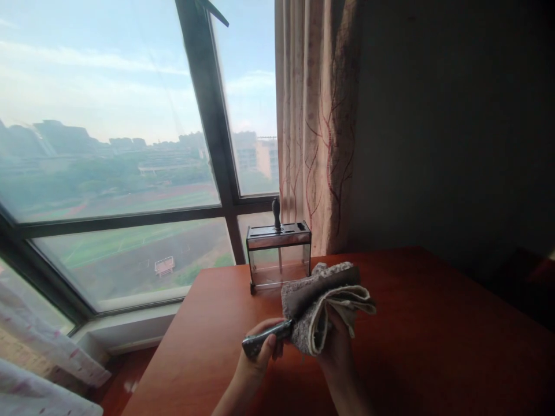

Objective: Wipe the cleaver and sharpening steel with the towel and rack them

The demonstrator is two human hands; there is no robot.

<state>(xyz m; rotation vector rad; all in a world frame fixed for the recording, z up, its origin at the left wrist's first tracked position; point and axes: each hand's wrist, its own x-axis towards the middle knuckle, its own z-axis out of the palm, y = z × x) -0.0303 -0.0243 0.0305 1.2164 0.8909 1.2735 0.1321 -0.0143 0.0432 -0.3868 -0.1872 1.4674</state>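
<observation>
My left hand [265, 342] is closed around the dark handle of a kitchen knife [323, 292], just above the table. The knife's broad blade points up and to the right. A grey, fuzzy folded cloth [318, 332] with pale edging lies around the blade, showing on both sides of it. My right hand [339, 341] grips the cloth from below, its fingers partly hidden by the folds. Beyond my hands, a clear-sided knife block [280, 236] with a dark slotted top stands on the table. One dark-handled tool [276, 215] sticks upright from it.
The reddish-brown wooden table [208, 335] reaches to the window and the dark wall. Behind the block hangs a patterned curtain [318, 127]. A large window with a dark frame [208, 115] fills the left, with another light curtain [39, 352] at lower left.
</observation>
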